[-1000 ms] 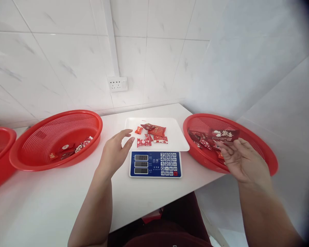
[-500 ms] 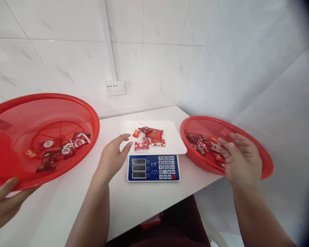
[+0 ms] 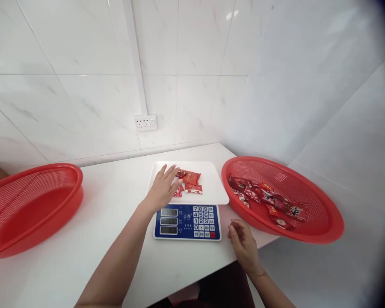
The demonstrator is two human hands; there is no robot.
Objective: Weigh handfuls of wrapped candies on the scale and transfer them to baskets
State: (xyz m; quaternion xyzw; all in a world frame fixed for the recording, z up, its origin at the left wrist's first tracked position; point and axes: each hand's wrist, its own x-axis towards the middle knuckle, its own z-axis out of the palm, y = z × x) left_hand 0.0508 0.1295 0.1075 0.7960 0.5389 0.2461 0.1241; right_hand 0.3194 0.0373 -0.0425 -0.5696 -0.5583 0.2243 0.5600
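My left hand [image 3: 163,187] reaches over the white pan [image 3: 216,194] of a digital scale, fingers spread above the left part of a small group of red wrapped candies [image 3: 191,177]. It partly covers some of them; whether the fingertips touch them I cannot tell. The scale's blue panel [image 3: 188,229] with number keys and displays lies below my wrist. My right hand [image 3: 244,246] is off the panel's right corner, fingers loosely curled and thumb apart, with nothing visible in it. Right of the scale, a red mesh basket [image 3: 321,205] contains several red candy packets [image 3: 269,199].
Another red mesh basket [image 3: 64,201] stands at the left on the white table [image 3: 115,205], no packets visible in it. Tiled wall [image 3: 199,98] with a socket [image 3: 146,123] rises behind. The table's front edge runs just below my right hand.
My left hand has moved right over the candies. My right hand has pulled back from the right basket. Another person's hand and the candy-holding basket at left are gone from their earlier place.
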